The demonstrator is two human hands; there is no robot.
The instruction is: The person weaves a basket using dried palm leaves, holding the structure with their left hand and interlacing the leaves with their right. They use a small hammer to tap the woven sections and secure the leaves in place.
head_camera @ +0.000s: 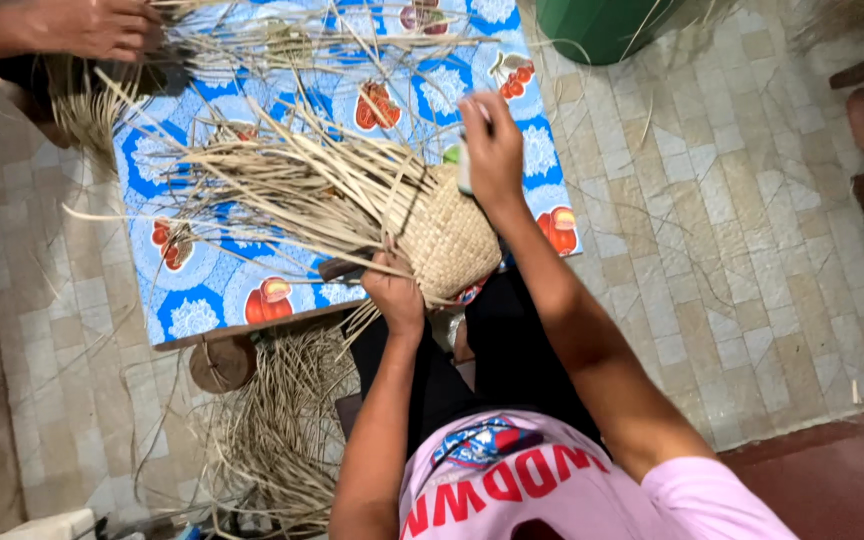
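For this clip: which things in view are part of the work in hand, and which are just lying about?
In the work:
- half-woven straw basket, gripped by the left hand
- its loose straw strips
- small pale object, unclear, in the right hand
- table with blue patterned cloth

Lying about:
- green bin
- straw heap on the floor
- another person's hand, top left

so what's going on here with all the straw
A person is working on a half-woven basket on a table with a blue patterned cloth. The left hand grips the basket's lower edge, and the right hand sits at its top, holding a small pale object. Loose unwoven strips fan out from the basket across the cloth. More strips lie on the tiled floor below. Another person's hand handles strips at the table's far corner.
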